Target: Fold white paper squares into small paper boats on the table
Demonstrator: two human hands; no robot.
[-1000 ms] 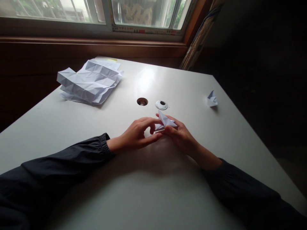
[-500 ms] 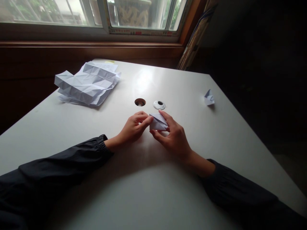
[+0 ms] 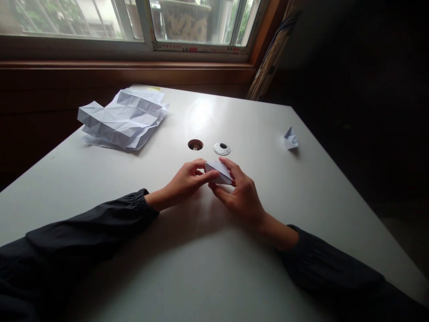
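Observation:
A small piece of folded white paper (image 3: 219, 169) is held between both hands just above the table's middle. My left hand (image 3: 186, 180) pinches its left end, the thumb lying across the lower face. From the right, my right hand (image 3: 244, 192) grips the same paper, forefinger at the upper edge and thumb at the lower one. A diagonal fold runs across the face turned towards me. The paper's underside and some of my left fingertips are hidden.
On the white table (image 3: 214, 268), creased paper sheets (image 3: 124, 118) lie at the back left. A small folded paper piece (image 3: 291, 138) stands at the right. Beyond my hands are a round cable hole (image 3: 195, 145) and a ring-shaped cover (image 3: 221, 148). A window (image 3: 197, 22) rises behind.
My left thumb has slid right across the paper's face. The folded paper has turned slightly and shifted a little left in my hands. Both hands keep hold.

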